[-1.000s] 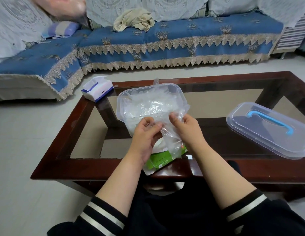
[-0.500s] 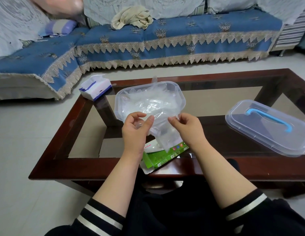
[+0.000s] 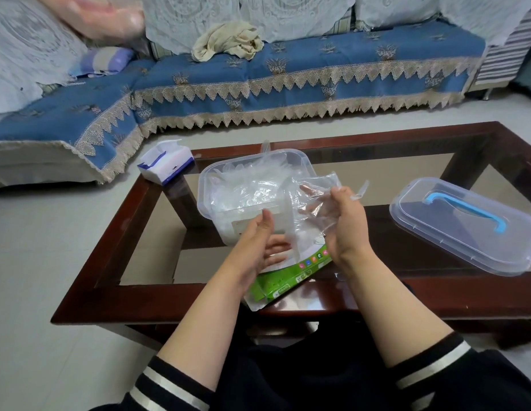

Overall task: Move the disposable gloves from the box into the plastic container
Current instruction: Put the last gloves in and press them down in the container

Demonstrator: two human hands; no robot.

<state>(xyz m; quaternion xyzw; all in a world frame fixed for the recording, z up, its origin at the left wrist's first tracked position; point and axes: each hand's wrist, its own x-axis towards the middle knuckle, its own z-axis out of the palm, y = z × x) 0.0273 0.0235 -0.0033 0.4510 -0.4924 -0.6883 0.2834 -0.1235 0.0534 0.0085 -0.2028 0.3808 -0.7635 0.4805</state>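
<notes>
A clear plastic container [image 3: 203, 188] stands on the coffee table, holding a heap of clear disposable gloves [image 3: 246, 189]. In front of it lies the green and white glove box [image 3: 283, 281], partly under my hands. My right hand [image 3: 344, 226] grips one clear glove [image 3: 313, 200] and holds it up beside the container's near right corner. My left hand [image 3: 260, 243] is just left of that glove with its fingers straight, reaching behind the hanging film.
The container's clear lid [image 3: 466, 229] with a blue handle lies on the table's right side. A white and blue tissue box [image 3: 166, 164] sits at the far left corner. The table has a dark wooden frame [image 3: 110, 262] and glass top. A blue sofa [image 3: 288, 69] stands behind.
My hands have parted. The right hand has lifted the glove up and to the right. The left hand has let go of the film and opened, dropping lower.
</notes>
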